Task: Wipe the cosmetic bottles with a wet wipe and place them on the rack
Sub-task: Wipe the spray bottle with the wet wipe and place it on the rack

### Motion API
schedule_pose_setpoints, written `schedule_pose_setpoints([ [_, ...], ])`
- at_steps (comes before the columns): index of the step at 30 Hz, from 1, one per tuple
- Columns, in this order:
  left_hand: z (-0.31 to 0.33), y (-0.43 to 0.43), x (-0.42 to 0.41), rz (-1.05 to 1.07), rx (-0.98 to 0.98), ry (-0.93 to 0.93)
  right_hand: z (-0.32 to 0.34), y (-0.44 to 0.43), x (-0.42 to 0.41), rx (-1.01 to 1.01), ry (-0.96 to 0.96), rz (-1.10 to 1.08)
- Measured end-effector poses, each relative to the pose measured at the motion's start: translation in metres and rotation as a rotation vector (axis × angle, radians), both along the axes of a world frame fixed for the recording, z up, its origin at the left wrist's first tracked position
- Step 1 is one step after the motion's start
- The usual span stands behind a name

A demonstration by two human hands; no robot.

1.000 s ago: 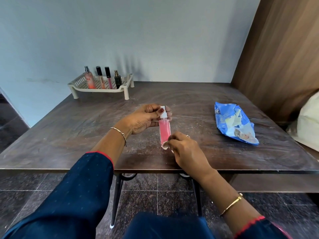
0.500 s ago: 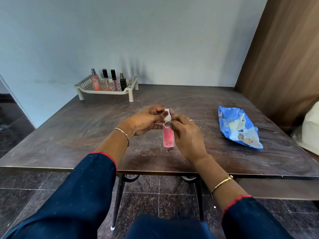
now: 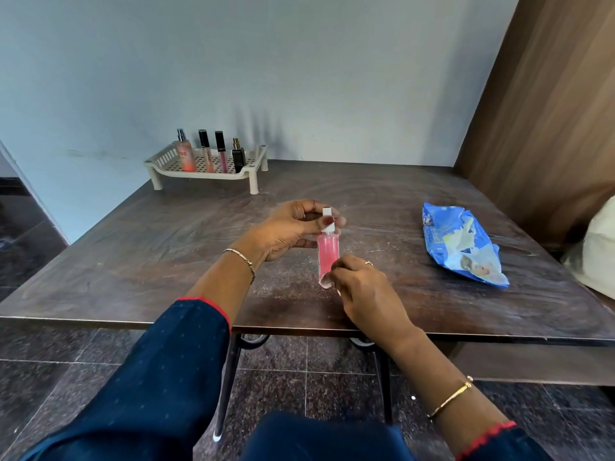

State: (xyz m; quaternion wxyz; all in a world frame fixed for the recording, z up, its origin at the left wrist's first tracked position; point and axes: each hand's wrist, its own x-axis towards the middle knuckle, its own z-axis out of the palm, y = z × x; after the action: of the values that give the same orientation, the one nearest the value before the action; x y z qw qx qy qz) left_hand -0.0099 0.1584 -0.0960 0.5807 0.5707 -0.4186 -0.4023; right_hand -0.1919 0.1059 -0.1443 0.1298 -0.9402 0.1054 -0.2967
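Note:
A slim pink bottle (image 3: 327,252) with a white cap is held upright above the middle of the brown table (image 3: 149,261). My left hand (image 3: 293,229) pinches it at the cap and neck. My right hand (image 3: 364,287) grips a small white wet wipe (image 3: 325,281), pressed around the bottle's lower end. At the back left stands a cream plastic rack (image 3: 203,171) on short legs, carrying several cosmetic bottles: a peach spray bottle (image 3: 184,154), two slim tubes with black caps, and a small black bottle (image 3: 238,156).
A blue wet-wipe packet (image 3: 462,249) lies on the right side of the table. A wooden panel rises at the right, with a pale bag (image 3: 599,247) by the table's right edge. The wall runs behind the rack. Dark tiled floor shows below the table's front edge.
My right hand, with the wipe, went from the bottle's lower end up to its neck, then back down to the lower end. The left hand kept its hold at the cap.

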Motion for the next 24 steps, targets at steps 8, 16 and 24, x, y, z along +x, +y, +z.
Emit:
schedule_pose_setpoints([
  [8,0.005,0.004,0.004,0.031,0.033,-0.090,0.026,-0.014,0.023,0.071,-0.136,-0.070],
  [16,0.002,0.010,0.012,0.056,-0.013,-0.008,0.013,-0.004,0.015,0.097,-0.084,-0.048],
  [24,0.000,0.011,0.010,0.038,-0.023,0.035,0.003,0.012,0.007,0.101,0.010,-0.045],
])
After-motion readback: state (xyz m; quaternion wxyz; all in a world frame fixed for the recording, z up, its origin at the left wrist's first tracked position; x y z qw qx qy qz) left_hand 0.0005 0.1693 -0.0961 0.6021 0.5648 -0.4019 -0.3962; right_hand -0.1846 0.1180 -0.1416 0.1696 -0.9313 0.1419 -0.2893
